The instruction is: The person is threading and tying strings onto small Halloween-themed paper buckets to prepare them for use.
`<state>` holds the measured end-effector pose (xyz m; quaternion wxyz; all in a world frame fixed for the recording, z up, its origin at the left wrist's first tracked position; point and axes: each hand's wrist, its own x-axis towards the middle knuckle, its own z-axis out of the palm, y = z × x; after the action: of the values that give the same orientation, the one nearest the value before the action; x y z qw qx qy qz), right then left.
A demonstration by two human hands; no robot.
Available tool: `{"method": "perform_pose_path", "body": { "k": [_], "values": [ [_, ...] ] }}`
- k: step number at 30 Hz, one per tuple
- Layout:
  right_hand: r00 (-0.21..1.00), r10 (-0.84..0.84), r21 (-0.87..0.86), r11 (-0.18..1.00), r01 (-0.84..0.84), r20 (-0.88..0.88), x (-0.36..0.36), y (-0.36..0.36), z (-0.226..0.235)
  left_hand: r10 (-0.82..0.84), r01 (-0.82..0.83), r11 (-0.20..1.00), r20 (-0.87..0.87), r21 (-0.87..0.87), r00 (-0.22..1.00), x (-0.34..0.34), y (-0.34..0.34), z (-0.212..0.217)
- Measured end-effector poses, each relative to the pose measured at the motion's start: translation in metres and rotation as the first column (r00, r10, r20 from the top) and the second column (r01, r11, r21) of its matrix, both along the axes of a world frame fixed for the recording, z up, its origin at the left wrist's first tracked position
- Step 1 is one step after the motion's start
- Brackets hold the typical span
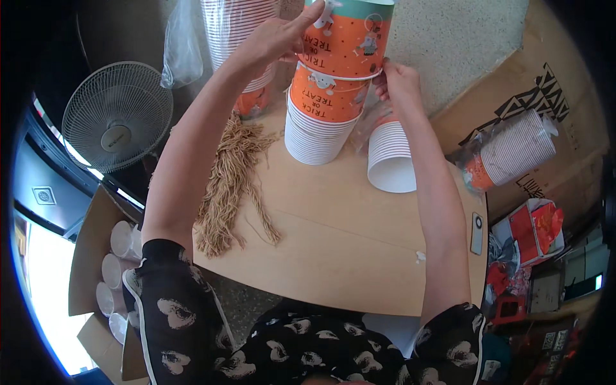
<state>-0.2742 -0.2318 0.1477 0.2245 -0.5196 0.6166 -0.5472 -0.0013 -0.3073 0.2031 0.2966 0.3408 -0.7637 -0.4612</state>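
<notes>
Black sleeves (173,314); pale heart print

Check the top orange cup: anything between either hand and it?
Nothing visible. The left hand already grips the top orange paper cup at its left side, and the right hand touches the right side of the cup stack just below it. No other item sits between.

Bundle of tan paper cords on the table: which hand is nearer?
Left. The left hand grips the top orange cup above the cord bundle; the right hand, at the stack's far side, is farther.
</notes>
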Motion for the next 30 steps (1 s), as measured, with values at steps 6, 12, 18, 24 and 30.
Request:
{"method": "perform_pose_path", "body": {
  "k": [6,12,18,24,30],
  "values": [
    [0.997,-0.014,0.008,1.000,0.015,-0.082,-0.016,0.004,-0.046,0.098,-0.123,0.976,-0.144,-0.179,0.985,0.000,-0.017,-0.047],
    [0.994,-0.107,-0.220,0.970,0.102,-0.010,-0.012,0.002,-0.033,0.194,-0.223,0.963,-0.185,-0.150,0.963,0.004,-0.031,-0.086],
    [0.973,0.140,-0.307,0.948,-0.079,0.182,0.007,-0.007,0.011,0.004,-0.198,0.832,-0.351,-0.519,0.936,-0.013,-0.039,-0.087],
    [0.993,0.107,-0.145,0.984,-0.101,0.038,0.031,-0.005,0.005,-0.270,0.188,0.948,-0.340,-0.256,0.901,-0.019,-0.001,-0.076],
    [0.974,0.208,-0.158,0.963,-0.220,-0.093,0.017,-0.014,-0.004,-0.281,0.154,0.922,-0.341,-0.355,0.897,-0.026,-0.004,-0.087]
  ]
}}
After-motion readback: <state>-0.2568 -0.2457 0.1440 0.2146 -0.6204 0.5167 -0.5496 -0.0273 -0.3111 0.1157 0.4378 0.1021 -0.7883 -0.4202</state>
